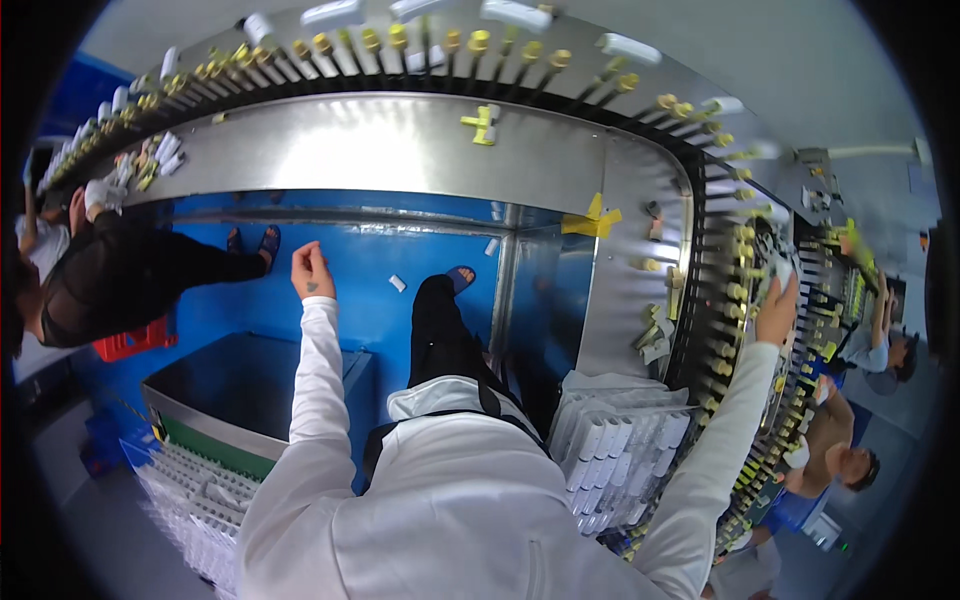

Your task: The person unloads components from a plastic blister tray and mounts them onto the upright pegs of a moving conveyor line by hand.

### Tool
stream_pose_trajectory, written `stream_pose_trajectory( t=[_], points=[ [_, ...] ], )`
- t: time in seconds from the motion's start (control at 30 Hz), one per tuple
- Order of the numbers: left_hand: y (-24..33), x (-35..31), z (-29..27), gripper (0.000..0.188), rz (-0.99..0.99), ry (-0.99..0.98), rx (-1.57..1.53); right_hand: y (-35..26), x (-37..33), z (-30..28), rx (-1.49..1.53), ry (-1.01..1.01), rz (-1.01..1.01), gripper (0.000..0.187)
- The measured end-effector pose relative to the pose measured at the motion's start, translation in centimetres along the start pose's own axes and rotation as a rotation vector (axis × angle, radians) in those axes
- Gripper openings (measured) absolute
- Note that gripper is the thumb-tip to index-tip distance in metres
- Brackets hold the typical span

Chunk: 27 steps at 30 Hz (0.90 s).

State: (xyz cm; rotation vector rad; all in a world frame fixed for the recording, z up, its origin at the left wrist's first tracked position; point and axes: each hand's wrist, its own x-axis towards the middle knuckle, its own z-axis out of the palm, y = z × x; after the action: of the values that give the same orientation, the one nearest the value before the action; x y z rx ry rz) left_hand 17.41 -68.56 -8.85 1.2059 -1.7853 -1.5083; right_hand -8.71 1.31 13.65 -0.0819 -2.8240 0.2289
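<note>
My left hand (313,272) hangs over the blue floor with its fingers curled together, and nothing shows in it. Out to the right, my right hand (778,312) reaches over the row of dark pegs with yellow tips (735,311). Its fingers close on a small white plastic cover (783,268), partly blurred. The peg row curves along the far side and down the right, with similar white covers (516,13) on some far pegs. Below my right forearm stands a stack of clear trays (625,382) holding white plastic covers.
A steel ledge (400,140) borders the peg line, with yellow tape (595,222) at its corner. More trays (190,480) stand at lower left beside a dark-topped box (250,385). A co-worker (130,250) is at left near a red crate (135,343); other people work at far right.
</note>
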Motion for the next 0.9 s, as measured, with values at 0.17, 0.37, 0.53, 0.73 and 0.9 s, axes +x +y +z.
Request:
stream_pose_trajectory(
  t=[0.17, 0.37, 0.53, 0.73, 0.9],
  points=[
    [-0.6, -0.6, 8.1, 0.012, 0.281, -0.3, 0.145, -0.1, 4.6, 0.4, -0.275, -0.058, 0.057, 0.036],
    [-1.4, -0.6, 6.9, 0.019, 0.256, -0.502, 0.303, -6.7, 8.0, 3.4, 0.166, 0.09, 0.284, 0.041],
    [-11.0, -1.0, 4.2, 0.021, 0.187, -0.599, 0.601, -4.9, 12.6, 4.9, 0.081, 0.06, 0.16, 0.04],
    [-17.8, -3.6, -3.9, 0.02, -0.423, -0.513, 0.815, -7.8, 14.4, 8.7, -0.313, 0.104, 0.118, 0.044],
    [-20.1, -3.9, -7.4, 0.027, -0.573, -0.466, 0.783, -17.0, 14.2, 12.6, -0.138, 0.21, 0.168, 0.079]
  ],
)
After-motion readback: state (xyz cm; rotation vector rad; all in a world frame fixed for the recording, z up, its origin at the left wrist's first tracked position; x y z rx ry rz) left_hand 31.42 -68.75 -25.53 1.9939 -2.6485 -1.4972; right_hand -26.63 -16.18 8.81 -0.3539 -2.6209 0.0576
